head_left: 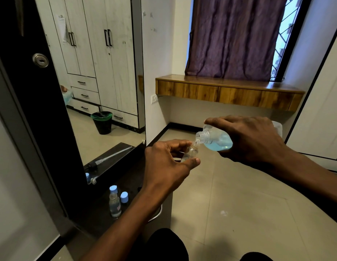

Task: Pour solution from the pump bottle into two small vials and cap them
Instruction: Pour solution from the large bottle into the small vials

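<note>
Mid-pour on one vial. Right hand has its grip closed round the bottle, pump off, tipped so its neck meets the vial mouth. Left hand grip pinches that vial, held in the air over the floor; looks nearly empty. Second vial stands uncapped on the table, seemingly filled. Two blue caps just beside it. Capping both is left. Bottle clear, blue liquid, low.

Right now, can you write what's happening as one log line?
step: pouring | right hand: tilted bottle | left hand: open vial | shelf: second vial, two caps off
</note>
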`<state>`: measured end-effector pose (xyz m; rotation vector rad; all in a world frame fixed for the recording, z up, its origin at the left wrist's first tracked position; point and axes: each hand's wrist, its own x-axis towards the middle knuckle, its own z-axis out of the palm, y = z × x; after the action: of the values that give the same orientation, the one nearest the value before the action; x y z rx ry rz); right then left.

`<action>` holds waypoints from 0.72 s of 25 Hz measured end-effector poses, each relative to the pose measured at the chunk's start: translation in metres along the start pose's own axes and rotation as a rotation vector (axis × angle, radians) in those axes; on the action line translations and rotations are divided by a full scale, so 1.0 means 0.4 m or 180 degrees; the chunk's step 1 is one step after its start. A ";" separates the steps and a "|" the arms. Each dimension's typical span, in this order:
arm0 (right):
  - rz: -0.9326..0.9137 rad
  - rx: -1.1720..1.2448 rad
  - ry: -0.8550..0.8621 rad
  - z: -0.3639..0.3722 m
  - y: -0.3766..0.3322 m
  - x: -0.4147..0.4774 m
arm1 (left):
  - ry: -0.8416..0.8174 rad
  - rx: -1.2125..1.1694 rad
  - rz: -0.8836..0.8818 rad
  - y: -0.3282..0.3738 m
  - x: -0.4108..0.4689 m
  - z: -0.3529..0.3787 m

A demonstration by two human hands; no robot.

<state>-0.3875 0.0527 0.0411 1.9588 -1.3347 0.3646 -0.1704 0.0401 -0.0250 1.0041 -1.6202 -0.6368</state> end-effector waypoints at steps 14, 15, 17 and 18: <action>0.0019 0.0012 0.0005 -0.011 -0.007 0.006 | 0.0017 -0.0048 -0.0005 0.001 0.003 -0.002; 0.0015 0.0023 0.0008 -0.012 -0.007 0.006 | 0.0022 -0.0051 -0.0008 0.001 0.002 -0.002; 0.0011 0.0019 -0.0001 -0.013 -0.007 0.007 | 0.0041 -0.0063 -0.0019 0.003 0.001 -0.003; 0.0009 0.0015 -0.0010 -0.013 -0.008 0.009 | 0.0048 -0.0077 -0.0025 0.003 0.001 -0.004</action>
<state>-0.3825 0.0546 0.0455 1.9624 -1.3398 0.3664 -0.1693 0.0405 -0.0233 0.9960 -1.5926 -0.6513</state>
